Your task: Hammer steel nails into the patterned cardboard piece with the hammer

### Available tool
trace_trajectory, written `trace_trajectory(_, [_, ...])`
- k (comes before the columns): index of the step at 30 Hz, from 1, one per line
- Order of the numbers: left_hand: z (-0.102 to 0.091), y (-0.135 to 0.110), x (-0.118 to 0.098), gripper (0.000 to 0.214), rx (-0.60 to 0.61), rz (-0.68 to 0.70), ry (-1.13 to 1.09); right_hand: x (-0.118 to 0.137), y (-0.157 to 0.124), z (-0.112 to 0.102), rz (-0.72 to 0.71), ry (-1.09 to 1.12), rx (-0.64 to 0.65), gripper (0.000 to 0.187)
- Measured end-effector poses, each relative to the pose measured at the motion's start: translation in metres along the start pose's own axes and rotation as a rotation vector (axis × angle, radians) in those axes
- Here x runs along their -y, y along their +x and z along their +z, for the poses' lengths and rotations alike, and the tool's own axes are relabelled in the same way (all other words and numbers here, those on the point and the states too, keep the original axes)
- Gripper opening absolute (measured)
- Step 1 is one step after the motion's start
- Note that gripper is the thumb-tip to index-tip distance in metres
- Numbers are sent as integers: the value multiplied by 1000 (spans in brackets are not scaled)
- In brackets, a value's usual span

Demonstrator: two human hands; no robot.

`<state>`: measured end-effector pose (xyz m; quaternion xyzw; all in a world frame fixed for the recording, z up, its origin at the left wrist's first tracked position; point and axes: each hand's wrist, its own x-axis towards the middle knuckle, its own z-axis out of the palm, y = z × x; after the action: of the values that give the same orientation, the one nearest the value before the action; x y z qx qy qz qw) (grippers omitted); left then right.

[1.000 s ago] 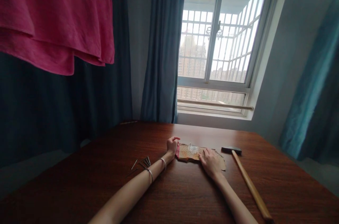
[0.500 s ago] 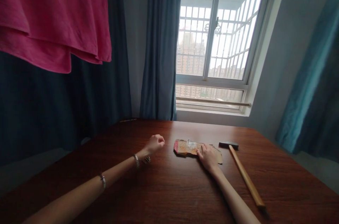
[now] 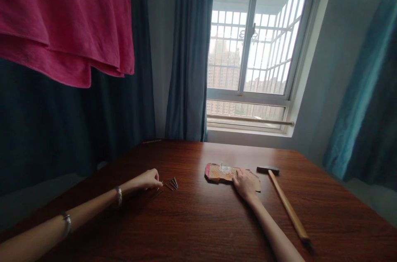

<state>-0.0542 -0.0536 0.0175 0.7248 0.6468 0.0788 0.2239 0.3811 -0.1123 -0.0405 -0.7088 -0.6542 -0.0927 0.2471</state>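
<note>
My left hand [image 3: 151,179] is over the left part of the table, thumb and fingers pinched together on what looks like a thin nail. Just right of it lie several loose nails [image 3: 174,183]. Toward the middle sits a torn piece of cardboard [image 3: 214,172] with a pink left end and a speckled top. One nail [image 3: 221,166] stands upright on the cardboard. My right hand [image 3: 244,182] rests on the right half of this piece, fingers laid over its top. A hammer [image 3: 287,204] with a wooden handle and dark head lies to the right, untouched.
The brown wooden table [image 3: 198,229] reaches back to the wall below a barred window [image 3: 240,96]. A pink cloth [image 3: 68,26] hangs at upper left. Blue curtains [image 3: 187,55] hang left of the window and at the far right.
My left hand has moved left and slightly down, away from the cardboard, to the loose nails, which now show more fully. My right hand stays on the cardboard.
</note>
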Motion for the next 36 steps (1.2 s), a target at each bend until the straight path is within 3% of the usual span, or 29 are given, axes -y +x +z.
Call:
trace_trajectory(15, [4, 3, 4, 13, -2, -21, 14, 0, -1, 0, -15, 9, -40, 31])
trace_trajectory(20, [-3, 2, -9, 12, -7, -13, -1, 1, -1, -5, -3, 20, -25, 33])
trace_trajectory(24, [-5, 7, -42, 18, -50, 127, -175, 5, -2, -16, -22, 93, -112, 38])
trace_trajectory(27, [9, 11, -79, 28, -32, 297, -393, 14, -5, -24, -82, 274, -179, 34])
trace_trajectory(29, [25, 11, -106, 31, -79, 383, -502, 22, -8, -27, -92, 465, -166, 31])
trace_trajectory(32, [57, 8, -143, 33, -44, 459, -628, 35, -10, -26, -48, 741, -97, 34])
trace_trajectory(36, [98, 7, -180, 33, -57, 527, -790, 43, -10, -25, -27, 941, -40, 39])
